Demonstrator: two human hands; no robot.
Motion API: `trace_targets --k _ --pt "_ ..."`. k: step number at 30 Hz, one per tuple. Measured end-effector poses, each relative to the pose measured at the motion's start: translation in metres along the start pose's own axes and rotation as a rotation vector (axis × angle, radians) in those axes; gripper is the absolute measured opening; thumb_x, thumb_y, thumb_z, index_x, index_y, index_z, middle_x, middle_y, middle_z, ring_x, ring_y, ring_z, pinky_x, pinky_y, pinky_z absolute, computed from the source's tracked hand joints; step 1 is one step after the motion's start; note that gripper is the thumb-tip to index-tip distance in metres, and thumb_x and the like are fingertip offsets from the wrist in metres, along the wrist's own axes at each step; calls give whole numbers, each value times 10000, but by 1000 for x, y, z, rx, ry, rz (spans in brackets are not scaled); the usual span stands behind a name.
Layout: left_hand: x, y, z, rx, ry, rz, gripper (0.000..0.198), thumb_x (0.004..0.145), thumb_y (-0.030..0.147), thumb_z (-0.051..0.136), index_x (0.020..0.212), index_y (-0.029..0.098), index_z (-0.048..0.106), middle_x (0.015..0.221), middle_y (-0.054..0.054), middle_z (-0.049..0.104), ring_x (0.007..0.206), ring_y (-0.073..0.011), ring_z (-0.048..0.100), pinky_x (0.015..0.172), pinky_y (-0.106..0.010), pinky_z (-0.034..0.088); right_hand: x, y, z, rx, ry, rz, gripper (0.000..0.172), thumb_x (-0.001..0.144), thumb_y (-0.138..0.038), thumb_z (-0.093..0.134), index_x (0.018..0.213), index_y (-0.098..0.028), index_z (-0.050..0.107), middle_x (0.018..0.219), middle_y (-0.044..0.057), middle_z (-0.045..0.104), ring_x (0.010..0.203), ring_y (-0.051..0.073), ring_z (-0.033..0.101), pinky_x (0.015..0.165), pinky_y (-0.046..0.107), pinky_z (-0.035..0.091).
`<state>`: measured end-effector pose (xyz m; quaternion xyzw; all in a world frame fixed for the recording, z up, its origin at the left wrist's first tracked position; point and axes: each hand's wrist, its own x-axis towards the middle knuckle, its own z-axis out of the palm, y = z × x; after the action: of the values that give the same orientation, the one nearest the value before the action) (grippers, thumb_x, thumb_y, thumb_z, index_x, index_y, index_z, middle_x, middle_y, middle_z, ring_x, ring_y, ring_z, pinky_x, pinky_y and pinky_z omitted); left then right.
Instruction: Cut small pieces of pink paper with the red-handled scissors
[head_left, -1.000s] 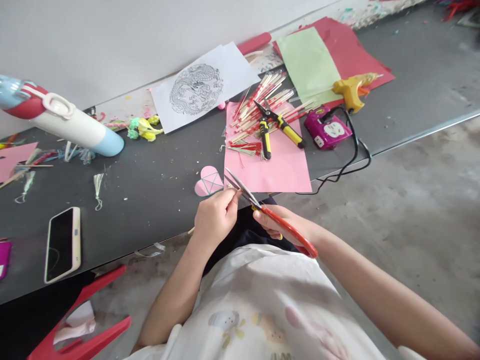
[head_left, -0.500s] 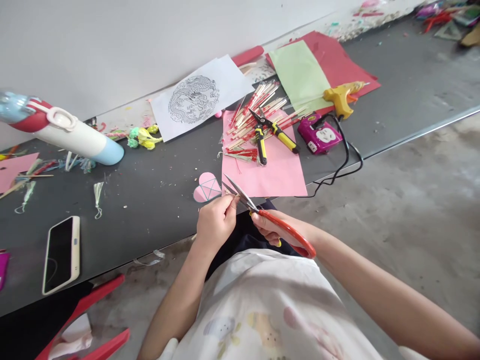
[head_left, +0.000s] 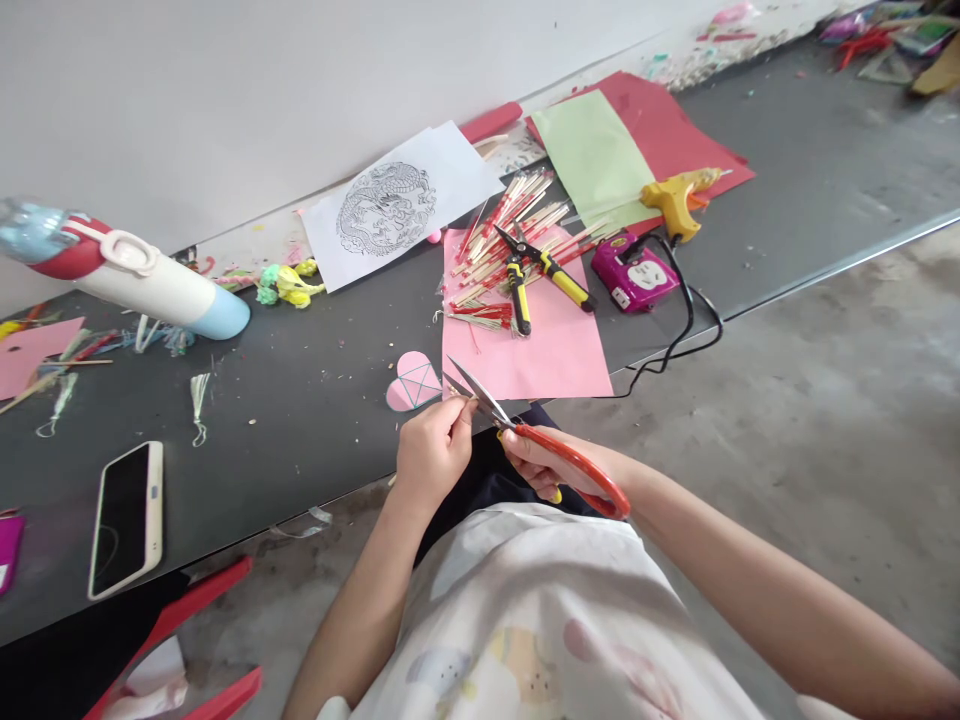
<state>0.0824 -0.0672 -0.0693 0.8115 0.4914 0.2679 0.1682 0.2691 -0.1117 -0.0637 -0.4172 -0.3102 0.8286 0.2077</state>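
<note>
Clearly, both hands work close together at the table's near edge, over the lap. The left hand [head_left: 433,447] is curled tight, thumb against fingers, pinching a small pale piece [head_left: 472,397] right by the scissor blades; most of it is hidden, so I cannot tell what it is. The right hand [head_left: 551,465] is wrapped around the red handles of the scissors [head_left: 559,442], whose blades stand parted and point forward and to the left, beside the left thumb.

Just beyond the left hand, a pink heart [head_left: 414,382] crossed with green lines lies on the dark table [head_left: 322,400]. Next to it a pink sheet [head_left: 540,365] bears red-and-pale sticks [head_left: 517,205], red tassels [head_left: 480,315] and pliers [head_left: 561,280] with yellow-and-black grips, resting open. To the right sits a purple power socket [head_left: 637,280] with a black cord [head_left: 686,305], near a yellow glue gun [head_left: 679,200]. Behind are a light green sheet [head_left: 592,150] over red sheets [head_left: 675,125], and white paper [head_left: 386,210] printed with a round dragon drawing. Farther left come a yellow-and-green bundle [head_left: 289,284], a tilted bottle [head_left: 161,285], a pale tassel [head_left: 199,400] and a phone [head_left: 126,520] near the edge
</note>
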Motion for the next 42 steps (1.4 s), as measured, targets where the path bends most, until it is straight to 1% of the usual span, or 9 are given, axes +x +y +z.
trace_targets --k 8,14,19,24,30,32,36,39,42 --pt "-2 -1 3 -16 29 -5 249 941 232 513 735 191 647 625 3 657 546 -88 540 568 -203 364 0 0 1 -16 -12 -8 650 751 -797 566 717 -213 282 621 -93 207 527 42 176 478 211 174" --pt "-4 -1 4 -16 59 -1 254 940 227 510 738 189 657 636 -3 671 561 -91 563 577 -196 383 0 0 1 -6 -18 -8 660 737 -801 578 713 -211 282 620 -96 211 525 39 182 483 211 188" --pt "-6 3 3 -22 91 -4 282 947 240 501 701 189 629 600 6 636 541 -88 541 568 -191 381 -2 0 1 103 -112 29 601 803 -775 525 760 -199 358 644 -86 239 535 43 198 502 206 190" --pt "-8 4 0 21 115 15 242 945 222 511 734 190 625 620 9 645 553 -86 556 577 -190 378 -2 3 2 16 -87 -45 601 797 -767 542 738 -205 336 639 -85 243 534 50 213 501 218 202" --pt "-6 3 0 66 117 25 256 948 251 518 726 188 629 601 12 640 536 -86 549 556 -200 352 -3 1 3 -196 26 -123 591 836 -769 465 719 -212 308 646 -75 246 560 71 209 516 233 216" --pt "-6 2 0 78 117 28 253 948 262 521 734 189 636 598 14 639 530 -86 544 552 -201 350 -5 -2 4 -399 143 -126 557 853 -730 483 715 -210 341 652 -59 324 570 83 285 535 239 264" --pt "-5 2 0 59 131 55 272 929 220 533 667 180 592 568 19 609 502 -77 510 531 -201 335 -8 -5 13 -831 495 -86 425 887 -604 521 767 -216 397 720 -10 532 634 139 467 603 264 344" --pt "-6 2 0 20 127 53 291 913 191 533 622 180 544 521 32 552 464 -71 448 502 -210 304 -7 -3 22 -1014 621 -63 354 906 -544 519 830 -212 420 808 35 609 707 188 566 631 281 364" --pt "-7 3 0 5 117 26 319 910 206 530 592 183 514 499 33 523 455 -74 417 495 -220 295 -6 -3 29 -1137 703 -6 353 908 -531 535 901 -185 465 890 90 644 841 253 640 668 298 381"
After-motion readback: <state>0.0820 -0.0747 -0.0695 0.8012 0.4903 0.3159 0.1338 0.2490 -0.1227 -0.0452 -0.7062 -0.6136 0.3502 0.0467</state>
